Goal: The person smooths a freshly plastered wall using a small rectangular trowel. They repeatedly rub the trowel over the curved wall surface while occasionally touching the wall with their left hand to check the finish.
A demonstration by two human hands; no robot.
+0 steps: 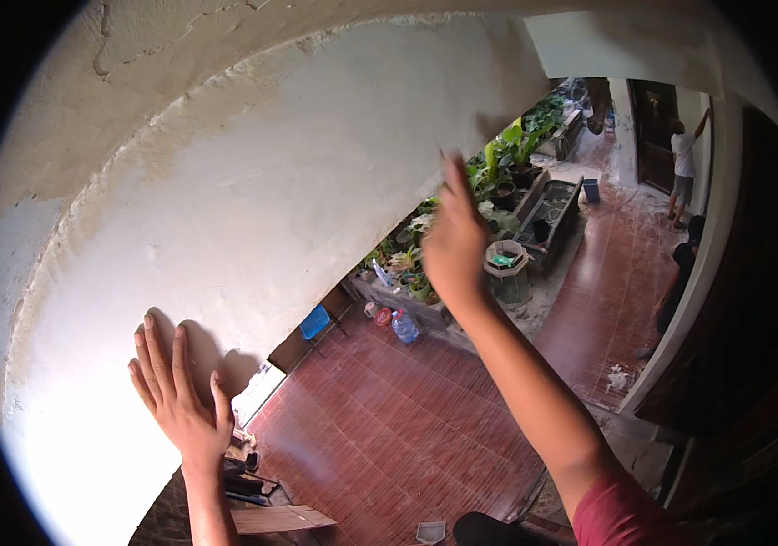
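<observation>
A smooth whitish plastered wall (252, 173) slopes across the left and upper part of the head view. Fingers spread, my left hand (184, 409) is open at its lower part and casts a shadow beside it; it holds nothing. My right hand (454, 241), on a stretched arm, is farther up by the wall's lower right edge. It is smeared by motion, and its fingers look closed together around something thin and dark whose kind I cannot make out. A shadow falls on the wall above this hand.
Far below lies a red tiled floor (389, 419) with a blue chair (315, 322), a water jug (404, 327) and a wooden board (282, 519). Potted plants (518, 146) stand by a trough (553, 214). One person (683, 159) reaches up a wall; another, darkly dressed (677, 282), is nearer.
</observation>
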